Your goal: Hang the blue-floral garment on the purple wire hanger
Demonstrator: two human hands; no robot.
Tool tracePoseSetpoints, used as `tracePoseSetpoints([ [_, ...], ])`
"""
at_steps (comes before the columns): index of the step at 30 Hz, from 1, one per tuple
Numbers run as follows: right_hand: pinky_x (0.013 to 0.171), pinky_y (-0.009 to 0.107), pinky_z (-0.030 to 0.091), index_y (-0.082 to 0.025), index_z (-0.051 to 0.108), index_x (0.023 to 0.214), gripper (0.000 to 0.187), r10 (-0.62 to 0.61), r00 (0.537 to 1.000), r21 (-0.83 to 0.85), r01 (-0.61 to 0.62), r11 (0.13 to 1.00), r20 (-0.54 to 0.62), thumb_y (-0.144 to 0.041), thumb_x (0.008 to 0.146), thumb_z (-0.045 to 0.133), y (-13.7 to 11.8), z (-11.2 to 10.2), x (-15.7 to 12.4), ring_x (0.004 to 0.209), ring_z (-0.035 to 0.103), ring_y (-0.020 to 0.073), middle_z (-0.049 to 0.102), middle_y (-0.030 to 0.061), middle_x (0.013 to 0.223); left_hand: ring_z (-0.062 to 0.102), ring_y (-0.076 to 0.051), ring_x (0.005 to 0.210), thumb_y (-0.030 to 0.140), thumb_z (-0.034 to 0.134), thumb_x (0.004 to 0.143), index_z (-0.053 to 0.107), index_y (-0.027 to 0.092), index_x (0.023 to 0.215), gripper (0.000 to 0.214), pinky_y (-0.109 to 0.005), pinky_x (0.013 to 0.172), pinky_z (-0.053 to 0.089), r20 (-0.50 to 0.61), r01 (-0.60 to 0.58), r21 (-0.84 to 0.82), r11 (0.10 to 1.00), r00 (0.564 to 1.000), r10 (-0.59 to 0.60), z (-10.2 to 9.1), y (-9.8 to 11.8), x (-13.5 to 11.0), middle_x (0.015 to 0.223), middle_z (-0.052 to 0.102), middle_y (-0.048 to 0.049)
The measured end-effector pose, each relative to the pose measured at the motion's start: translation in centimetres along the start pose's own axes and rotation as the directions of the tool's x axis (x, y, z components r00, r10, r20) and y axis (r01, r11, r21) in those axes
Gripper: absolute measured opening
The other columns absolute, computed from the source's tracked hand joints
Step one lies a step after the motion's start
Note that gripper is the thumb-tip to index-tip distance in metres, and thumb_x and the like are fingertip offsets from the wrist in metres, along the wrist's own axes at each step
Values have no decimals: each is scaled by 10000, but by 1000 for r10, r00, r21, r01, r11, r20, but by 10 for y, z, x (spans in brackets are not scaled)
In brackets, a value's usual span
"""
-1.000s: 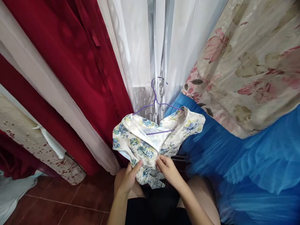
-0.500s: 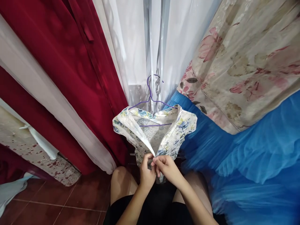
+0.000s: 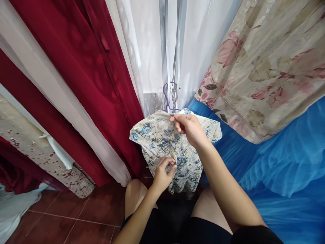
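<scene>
A small cream dress with blue flowers (image 3: 162,142) hangs on a purple wire hanger (image 3: 167,98) from a metal rail (image 3: 170,51). Its back now lies closed. My right hand (image 3: 189,127) is raised to the neckline and pinches the fabric at the top of the back opening. Lower down, my left hand (image 3: 164,173) pinches the cloth near the dress's middle. My knees and black shorts show below.
Red garments (image 3: 83,74) and a white sheer one (image 3: 142,51) hang to the left. A floral cream dress (image 3: 266,67) and blue tulle (image 3: 279,162) crowd the right. Brown tiled floor (image 3: 63,217) lies at lower left.
The dress's back was open with both hands pinching at the bottom of the slit. Now the opening is closed, and my right hand has risen to the neckline while the left stays low.
</scene>
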State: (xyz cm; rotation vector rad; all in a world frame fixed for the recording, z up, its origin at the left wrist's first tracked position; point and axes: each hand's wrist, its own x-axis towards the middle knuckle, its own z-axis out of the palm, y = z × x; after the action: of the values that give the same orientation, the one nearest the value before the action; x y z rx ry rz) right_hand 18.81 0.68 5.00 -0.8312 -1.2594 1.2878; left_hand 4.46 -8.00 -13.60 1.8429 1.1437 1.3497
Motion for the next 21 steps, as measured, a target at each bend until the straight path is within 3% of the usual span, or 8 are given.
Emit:
tracePoseSetpoints([
  [3, 432, 219, 214, -127, 693, 792, 329, 15, 1000, -57, -14, 998, 17, -421, 904, 597, 15, 0, -15, 399, 358, 62, 506, -47, 447, 632, -208, 929, 246, 587, 960, 643, 240, 1235, 281, -340, 891, 482, -169, -110, -16, 994, 980, 106, -29, 30, 48, 987, 675, -66],
  [5, 445, 224, 236, -134, 692, 796, 330, -19, 999, -111, 23, 994, 36, -421, 918, 587, 18, -1, -19, 400, 369, 66, 513, -48, 450, 624, -180, 847, 271, 537, 997, 595, 263, 1341, 349, -325, 852, 490, -217, -215, 11, 977, 953, 212, -47, 55, 88, 950, 668, -43],
  [10, 466, 238, 236, -137, 686, 769, 347, -112, 993, -240, 120, 963, 45, -423, 929, 571, 25, -4, -11, 410, 358, 80, 453, -60, 437, 611, -181, 925, 243, 562, 991, 702, 204, 924, 160, -326, 866, 470, 3, -390, 282, 877, 914, 406, -62, 103, 154, 960, 640, -44],
  [12, 462, 248, 196, -138, 678, 730, 351, -110, 994, -318, 102, 942, -6, -417, 913, 570, 39, -6, -8, 411, 317, 80, 407, -66, 438, 608, -172, 901, 222, 575, 981, 683, 191, 865, 162, -314, 856, 467, -35, -406, 325, 854, 897, 440, -67, 110, 163, 923, 634, -34],
  [14, 464, 257, 179, -142, 662, 664, 359, -72, 996, -399, 46, 916, -49, -402, 890, 563, 59, -8, -10, 416, 299, 83, 381, -63, 434, 607, -164, 893, 247, 585, 979, 675, 185, 865, 158, -291, 844, 469, -195, -380, 301, 875, 873, 446, -80, 107, 167, 907, 640, -29],
  [16, 464, 258, 182, -147, 645, 616, 370, -9, 999, -423, -12, 906, -48, -395, 874, 552, 78, -9, -17, 421, 298, 87, 372, -60, 430, 601, -147, 854, 314, 596, 978, 664, 176, 858, 195, -255, 806, 474, -420, -307, 179, 935, 835, 355, -106, 92, 172, 862, 634, -18],
  [18, 458, 249, 177, -150, 639, 612, 369, 42, 999, -375, -42, 926, -10, -400, 869, 551, 92, -8, -28, 421, 279, 81, 357, -67, 432, 586, -120, 771, 373, 620, 961, 634, 165, 831, 246, -218, 746, 475, -602, -206, -56, 977, 787, 132, -136, 63, 177, 794, 605, 2],
  [21, 443, 235, 171, -156, 629, 628, 351, 86, 994, -276, -65, 959, 64, -398, 871, 552, 98, 1, -42, 406, 268, 71, 356, -76, 433, 553, -90, 635, 309, 626, 951, 517, 174, 753, 263, -204, 681, 476, -636, -88, -533, 842, 697, -330, -165, 7, 174, 687, 546, 37],
])
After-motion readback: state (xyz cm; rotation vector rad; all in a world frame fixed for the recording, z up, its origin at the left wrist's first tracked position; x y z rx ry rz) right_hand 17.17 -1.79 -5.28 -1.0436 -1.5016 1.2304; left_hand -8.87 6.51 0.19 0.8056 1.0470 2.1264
